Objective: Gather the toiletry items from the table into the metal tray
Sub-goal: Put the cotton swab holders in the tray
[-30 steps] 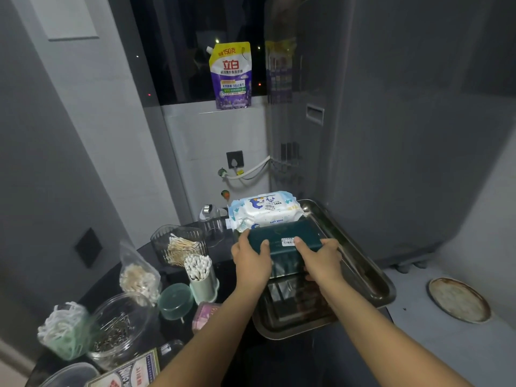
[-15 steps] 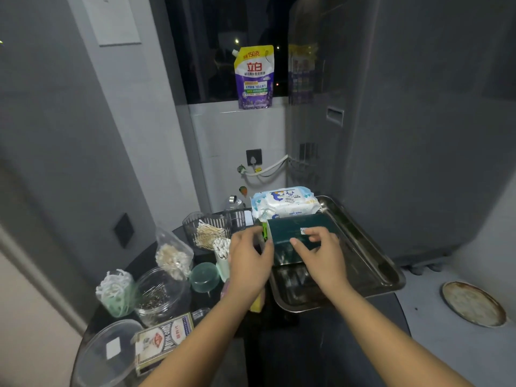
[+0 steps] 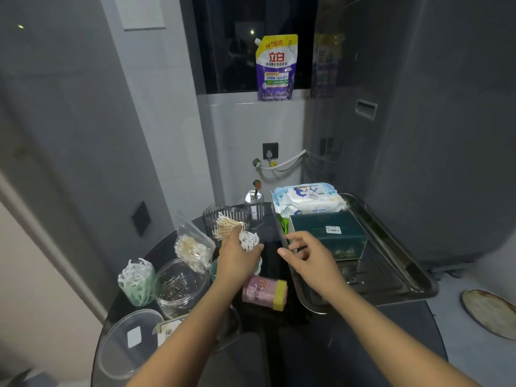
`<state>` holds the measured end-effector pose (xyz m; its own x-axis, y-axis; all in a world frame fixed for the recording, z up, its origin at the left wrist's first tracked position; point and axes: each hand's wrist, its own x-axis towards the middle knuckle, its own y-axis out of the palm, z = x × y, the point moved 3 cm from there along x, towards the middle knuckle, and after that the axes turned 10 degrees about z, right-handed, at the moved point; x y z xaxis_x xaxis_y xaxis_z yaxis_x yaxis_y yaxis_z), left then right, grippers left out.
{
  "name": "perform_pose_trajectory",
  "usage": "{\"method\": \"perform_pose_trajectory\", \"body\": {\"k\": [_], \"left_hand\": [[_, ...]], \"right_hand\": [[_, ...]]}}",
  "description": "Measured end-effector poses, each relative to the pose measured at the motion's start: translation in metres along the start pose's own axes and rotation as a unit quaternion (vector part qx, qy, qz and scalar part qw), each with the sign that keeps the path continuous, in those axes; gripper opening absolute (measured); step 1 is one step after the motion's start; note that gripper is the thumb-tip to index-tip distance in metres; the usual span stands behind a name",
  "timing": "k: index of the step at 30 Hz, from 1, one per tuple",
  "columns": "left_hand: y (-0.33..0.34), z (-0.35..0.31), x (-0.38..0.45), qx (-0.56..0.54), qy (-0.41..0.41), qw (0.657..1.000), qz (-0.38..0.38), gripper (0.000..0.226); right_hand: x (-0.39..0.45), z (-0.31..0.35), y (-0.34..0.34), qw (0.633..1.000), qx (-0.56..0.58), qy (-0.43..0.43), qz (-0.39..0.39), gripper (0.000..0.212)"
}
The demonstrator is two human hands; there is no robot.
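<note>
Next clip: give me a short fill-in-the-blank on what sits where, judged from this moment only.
1. The dark green box lies inside the metal ____.
2. The wipes pack sits at the tray's ____ end.
3. The left hand is at the cup of cotton ____.

Missing words: tray; far; swabs

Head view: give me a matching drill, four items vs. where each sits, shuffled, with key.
Items:
1. wipes pack
2. green box
3. pink canister
4. pouch

Places:
A. lying on the table left of the tray
B. on the window ledge
C. far end of the tray
D. in the tray, in front of the wipes

Pairs: 1-C, 2-D, 3-A, 4-B
</note>
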<state>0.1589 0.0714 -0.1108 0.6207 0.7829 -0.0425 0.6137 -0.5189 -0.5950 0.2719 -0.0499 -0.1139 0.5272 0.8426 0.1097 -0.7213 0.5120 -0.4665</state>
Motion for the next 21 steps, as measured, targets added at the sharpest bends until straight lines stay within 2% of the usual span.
{"method": "perform_pose_trajectory", "body": {"k": [4, 9, 15, 21], "left_hand": [[-0.006, 0.001, -0.002, -0.003, 0.014, 1.000, -0.023, 0.074], [-0.018, -0.012, -0.010, -0.019, 0.049, 0.997, -0.049, 0.075], [-0.023, -0.040, -0.012, -0.171, 0.068, 0.980, 0.076, 0.062], [-0.014, -0.051, -0.007, -0.244, 0.073, 0.951, 0.173, 0.057]], "right_hand": [[0.002, -0.004, 0.003, 0.999, 0.028, 0.001, 0.039, 0.038], [0.001, 0.000, 0.003, 0.995, 0.034, -0.013, 0.092, 0.057], [0.002, 0.005, -0.008, 0.989, 0.044, -0.029, 0.135, 0.076], [0.002, 0.009, -0.017, 0.988, 0.086, -0.019, 0.128, 0.063]]}}
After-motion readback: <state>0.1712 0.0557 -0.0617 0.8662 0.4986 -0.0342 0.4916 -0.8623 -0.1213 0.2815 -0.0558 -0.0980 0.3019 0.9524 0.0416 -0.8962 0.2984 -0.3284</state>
